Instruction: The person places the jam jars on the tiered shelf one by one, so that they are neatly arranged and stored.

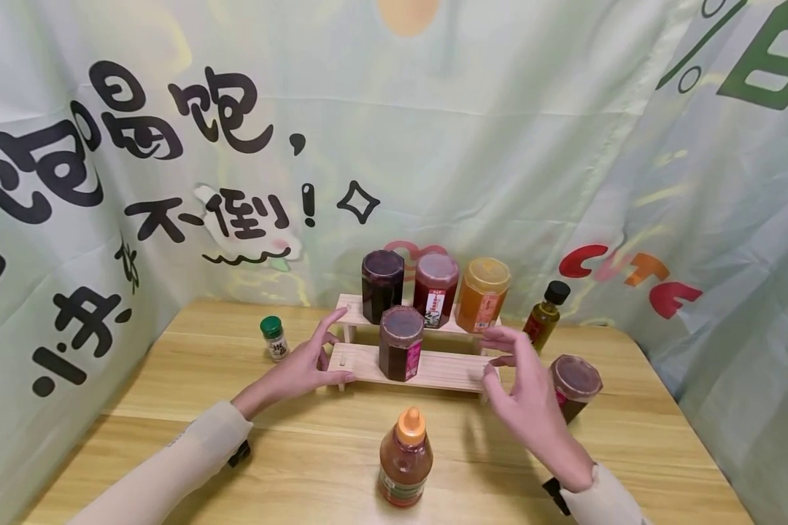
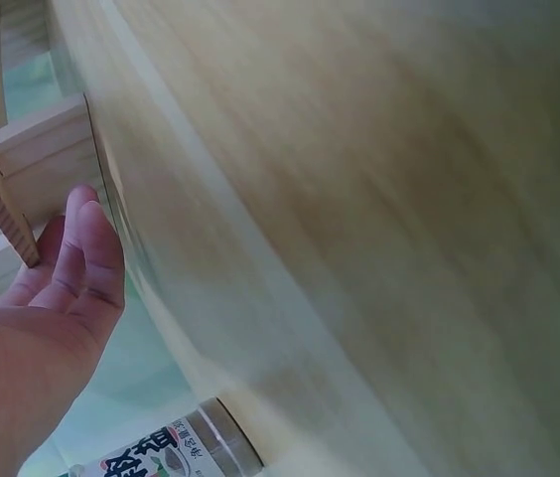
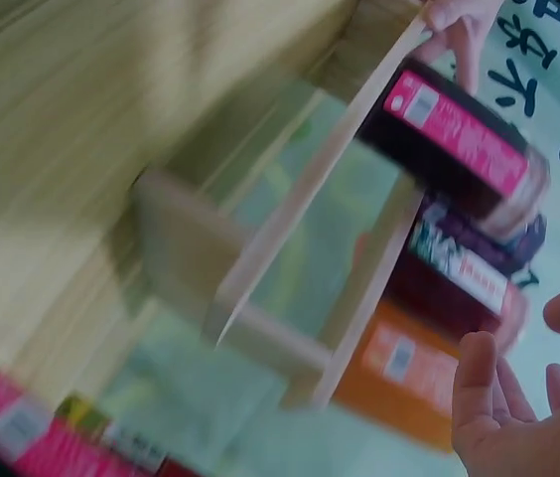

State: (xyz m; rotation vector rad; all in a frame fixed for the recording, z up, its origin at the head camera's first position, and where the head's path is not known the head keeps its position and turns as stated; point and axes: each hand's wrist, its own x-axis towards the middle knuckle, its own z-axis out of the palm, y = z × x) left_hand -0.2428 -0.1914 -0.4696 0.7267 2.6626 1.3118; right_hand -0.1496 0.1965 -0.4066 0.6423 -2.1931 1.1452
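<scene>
A two-step wooden rack [image 1: 453, 370] stands mid-table. My left hand [image 1: 302, 364] grips its left end; in the left wrist view, fingertips [image 2: 94, 234] curl below the plank. My right hand [image 1: 528, 386] is by the rack's right end, fingers loosely bent; the right wrist view shows it apart from the wood, holding nothing. One dark jar with a pink label [image 1: 400, 346] sits on the lower step. Along the upper step are a dark purple jar [image 1: 382, 288], a red jar [image 1: 435, 295] and an orange jar [image 1: 484, 295].
Left of the rack stands a green-capped shaker [image 1: 274, 339]. To the right are a black-capped oil bottle [image 1: 542, 321] and another dark jar [image 1: 574, 383], partly behind my right hand. An orange-capped squeeze bottle [image 1: 406, 459] is in front. A printed cloth [image 1: 486, 160] hangs behind.
</scene>
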